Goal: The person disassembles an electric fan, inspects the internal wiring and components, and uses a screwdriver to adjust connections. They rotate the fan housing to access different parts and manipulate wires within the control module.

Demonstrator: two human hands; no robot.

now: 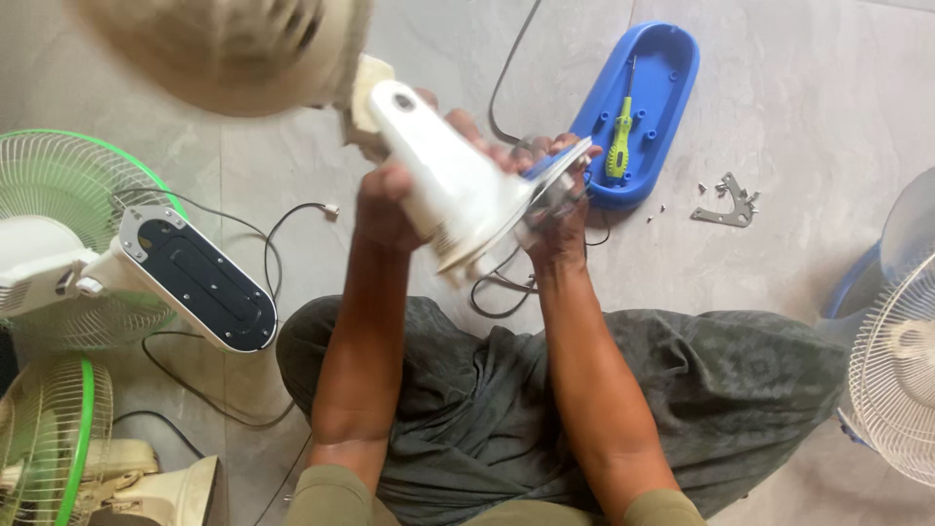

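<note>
Your legs are folded under dark green cloth, and both forearms rise from them to a white fan stand held above your lap. Its long axis runs diagonally: the flared base end points down toward your right, the neck up-left to the blurred beige motor housing. Your left hand is wrapped closed around the neck; your right hand is clamped on the rim of the base. Black cables trail below. To your left lies another fan with a green-rimmed grille and dark base underside. Beyond your hands, a blue base cover holds a yellow-green screwdriver; a metal bracket and screws lie on the grey tiled floor.
</note>
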